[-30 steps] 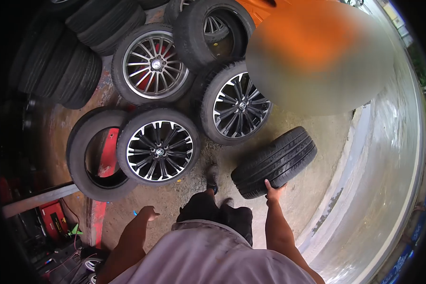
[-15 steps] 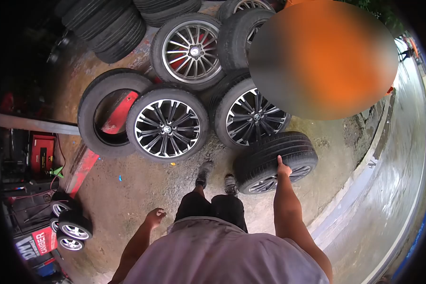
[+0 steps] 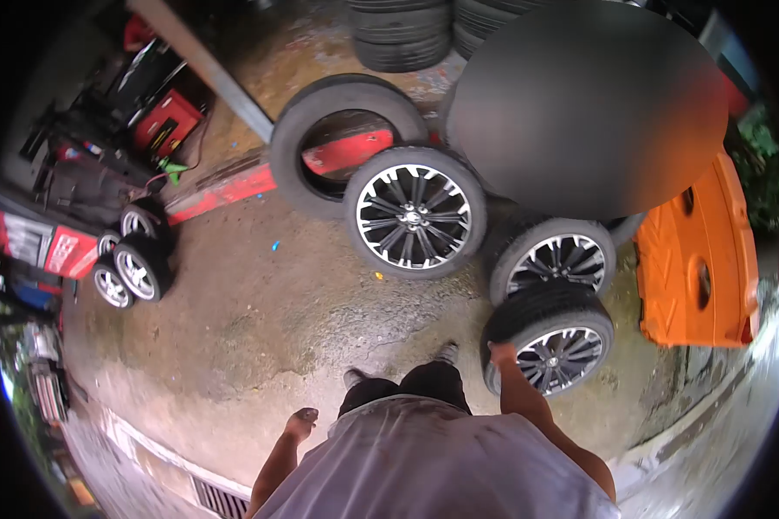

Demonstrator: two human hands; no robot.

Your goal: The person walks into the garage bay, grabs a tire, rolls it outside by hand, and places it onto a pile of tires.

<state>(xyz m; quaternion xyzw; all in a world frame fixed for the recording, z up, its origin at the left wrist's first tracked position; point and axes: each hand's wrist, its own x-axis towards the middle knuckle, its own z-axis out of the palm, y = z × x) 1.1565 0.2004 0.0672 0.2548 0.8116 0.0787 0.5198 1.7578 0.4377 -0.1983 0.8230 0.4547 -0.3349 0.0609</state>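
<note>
My right hand [image 3: 503, 353] rests against the left side of a black-and-silver wheel with its tyre [image 3: 560, 350], which stands tilted on the concrete. Its fingers are too small to make out clearly. Out to the left, my left hand [image 3: 301, 422] hangs over the floor, fingers curled and touching no object. Behind the touched wheel is a similar wheel [image 3: 558, 259]. Another matching wheel [image 3: 415, 214] leans on a bare tyre [image 3: 299, 130] farther left.
Stacked tyres [image 3: 401, 35] stand at the back. An orange car part [image 3: 697, 251] is at the right. Small wheels [image 3: 136, 268] lie at the left, near a red toolbox [image 3: 166, 123]. A metal beam [image 3: 208, 69] slants toward the bare tyre. A blurred oval hides the upper right.
The view has swung so the tyres appear farther right. The wheel at my right hand has turned from showing mostly tread to showing its rim face. My left hand stays away from objects.
</note>
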